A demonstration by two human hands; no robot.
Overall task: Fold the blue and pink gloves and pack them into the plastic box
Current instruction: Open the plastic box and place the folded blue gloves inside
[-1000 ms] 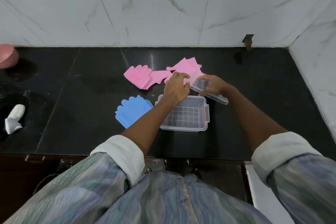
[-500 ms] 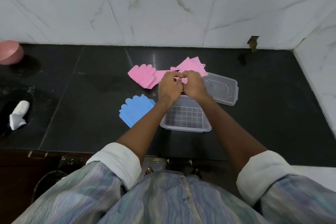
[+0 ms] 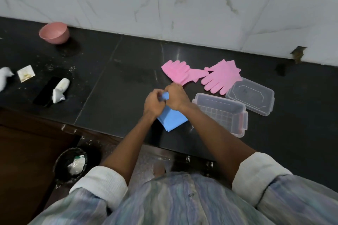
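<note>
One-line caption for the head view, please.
Both hands, left hand and right hand, grip the blue gloves beside the open plastic box; pink gloves lie behind.

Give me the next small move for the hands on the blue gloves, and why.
Probably finish the fold: bring the pinched finger end over toward the cuff. Both the left hand and right hand grip the blue gloves at one end, the rest still lies flat, and the plastic box sits open and empty beside them.
</note>
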